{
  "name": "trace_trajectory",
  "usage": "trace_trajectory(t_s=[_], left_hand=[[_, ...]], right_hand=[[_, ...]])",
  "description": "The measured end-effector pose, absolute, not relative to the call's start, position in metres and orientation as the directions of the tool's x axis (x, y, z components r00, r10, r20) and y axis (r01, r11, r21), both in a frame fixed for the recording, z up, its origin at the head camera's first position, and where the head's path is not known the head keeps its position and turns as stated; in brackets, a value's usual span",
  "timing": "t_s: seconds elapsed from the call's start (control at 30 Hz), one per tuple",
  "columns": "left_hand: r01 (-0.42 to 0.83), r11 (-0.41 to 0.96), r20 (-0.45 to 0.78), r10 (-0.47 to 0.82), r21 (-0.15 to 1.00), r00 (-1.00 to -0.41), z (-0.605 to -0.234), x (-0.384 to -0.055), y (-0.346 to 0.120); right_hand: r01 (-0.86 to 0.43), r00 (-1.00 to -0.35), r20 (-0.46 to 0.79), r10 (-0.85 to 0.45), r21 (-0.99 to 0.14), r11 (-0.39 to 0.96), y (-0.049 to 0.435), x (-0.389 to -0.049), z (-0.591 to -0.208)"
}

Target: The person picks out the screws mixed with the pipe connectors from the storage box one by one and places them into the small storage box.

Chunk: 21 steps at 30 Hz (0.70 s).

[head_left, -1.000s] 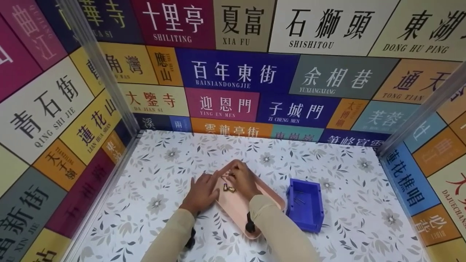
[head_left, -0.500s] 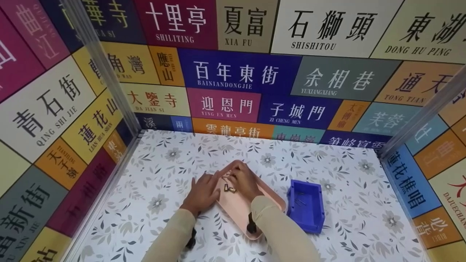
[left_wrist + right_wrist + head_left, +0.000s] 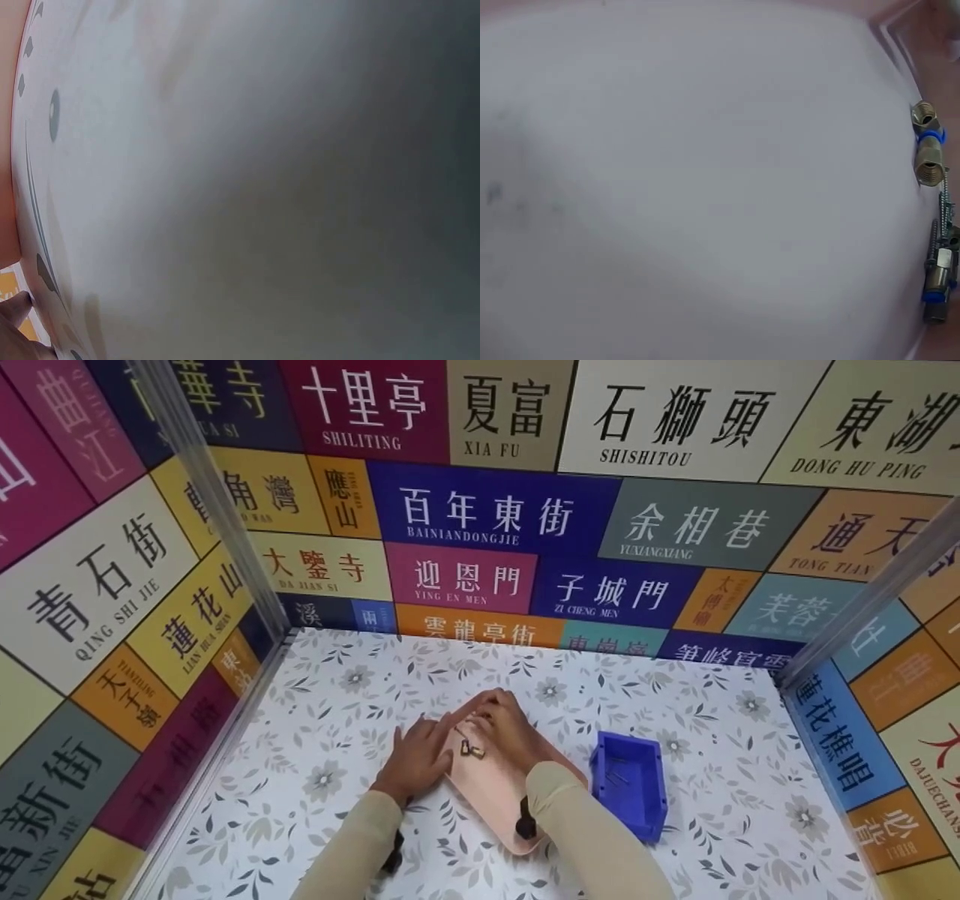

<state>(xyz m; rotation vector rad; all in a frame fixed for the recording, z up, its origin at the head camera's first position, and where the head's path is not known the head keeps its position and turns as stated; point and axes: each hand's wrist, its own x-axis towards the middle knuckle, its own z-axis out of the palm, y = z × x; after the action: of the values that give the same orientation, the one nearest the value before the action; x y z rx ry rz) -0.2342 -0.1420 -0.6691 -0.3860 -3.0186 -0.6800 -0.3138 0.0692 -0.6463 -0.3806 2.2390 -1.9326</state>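
A pink tray [image 3: 487, 802] lies at a slant on the table. My left hand [image 3: 414, 757] rests at its left rim, fingers relaxed and thumb over the edge; the left wrist view shows some fingertips [image 3: 15, 330] near the tray wall. My right hand [image 3: 514, 735] reaches into the tray's far end with bent fingers at the small screws; whether a screw is between them is hidden. Close by lie two brass fittings [image 3: 472, 748]. The right wrist view shows a fitting with a blue ring [image 3: 930, 146], several screws [image 3: 946, 206] and another fitting [image 3: 937, 281].
A blue-purple bin [image 3: 628, 795] stands right of the tray, with a few thin screws [image 3: 616, 776] inside. The table [image 3: 337, 720] has a leaf-and-flower cover. Panels with printed signs [image 3: 480, 510] wall in the back and both sides.
My right forearm and wrist have shifted slightly right, while the right fingers still work at the tray's far end. My left hand, the tray and the fittings stay in place.
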Motion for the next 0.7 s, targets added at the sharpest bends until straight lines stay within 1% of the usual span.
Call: trace_trajectory(t_s=[0.07, 0.17, 0.23, 0.27, 0.3, 0.33, 0.37, 0.4, 0.43, 0.5, 0.57, 0.67, 0.7], left_hand=[[0.247, 0.875, 0.079, 0.236, 0.415, -0.969, -0.669, -0.234, -0.142], [0.251, 0.880, 0.078, 0.240, 0.404, -0.968, -0.670, -0.234, -0.142], [0.248, 0.882, 0.072, 0.240, 0.400, -0.968, -0.670, -0.235, -0.142], [0.247, 0.880, 0.069, 0.239, 0.405, -0.968, -0.670, -0.235, -0.142], [0.245, 0.880, 0.069, 0.238, 0.408, -0.969, -0.670, -0.235, -0.142], [0.242, 0.879, 0.068, 0.235, 0.410, -0.970, -0.670, -0.236, -0.142], [0.240, 0.880, 0.066, 0.233, 0.411, -0.970, -0.670, -0.236, -0.142], [0.237, 0.880, 0.065, 0.231, 0.411, -0.971, -0.670, -0.236, -0.142], [0.232, 0.880, 0.063, 0.227, 0.413, -0.972, -0.670, -0.236, -0.141], [0.224, 0.884, 0.061, 0.219, 0.410, -0.974, -0.671, -0.236, -0.141], [0.221, 0.884, 0.057, 0.217, 0.412, -0.975, -0.671, -0.235, -0.141], [0.218, 0.889, 0.053, 0.216, 0.403, -0.975, -0.671, -0.235, -0.141], [0.219, 0.889, 0.053, 0.216, 0.402, -0.975, -0.671, -0.235, -0.141]], right_hand=[[-0.084, -0.955, 0.039, -0.294, -0.987, 0.140, 0.069, -0.313, -0.645], [-0.046, -0.956, 0.019, -0.291, -0.995, 0.084, 0.069, -0.311, -0.643], [-0.103, -0.954, 0.059, -0.295, -0.985, 0.138, 0.071, -0.309, -0.642], [-0.095, -0.953, 0.057, -0.296, -0.989, 0.115, 0.071, -0.309, -0.641], [-0.048, -0.954, 0.033, -0.297, -0.998, 0.045, 0.071, -0.309, -0.640], [-0.028, -0.952, 0.027, -0.304, -1.000, 0.000, 0.071, -0.309, -0.640], [-0.094, -0.948, 0.069, -0.311, -0.993, 0.066, 0.072, -0.309, -0.640], [-0.134, -0.942, 0.097, -0.321, -0.986, 0.095, 0.073, -0.308, -0.639], [-0.132, -0.941, 0.097, -0.325, -0.987, 0.088, 0.073, -0.308, -0.638], [-0.229, -0.923, 0.160, -0.350, -0.959, 0.168, 0.076, -0.306, -0.635], [-0.419, -0.885, 0.283, -0.369, -0.830, 0.368, 0.079, -0.304, -0.633], [-0.507, -0.852, 0.347, -0.391, -0.730, 0.458, 0.084, -0.303, -0.629], [-0.516, -0.849, 0.354, -0.392, -0.714, 0.473, 0.085, -0.303, -0.627]])
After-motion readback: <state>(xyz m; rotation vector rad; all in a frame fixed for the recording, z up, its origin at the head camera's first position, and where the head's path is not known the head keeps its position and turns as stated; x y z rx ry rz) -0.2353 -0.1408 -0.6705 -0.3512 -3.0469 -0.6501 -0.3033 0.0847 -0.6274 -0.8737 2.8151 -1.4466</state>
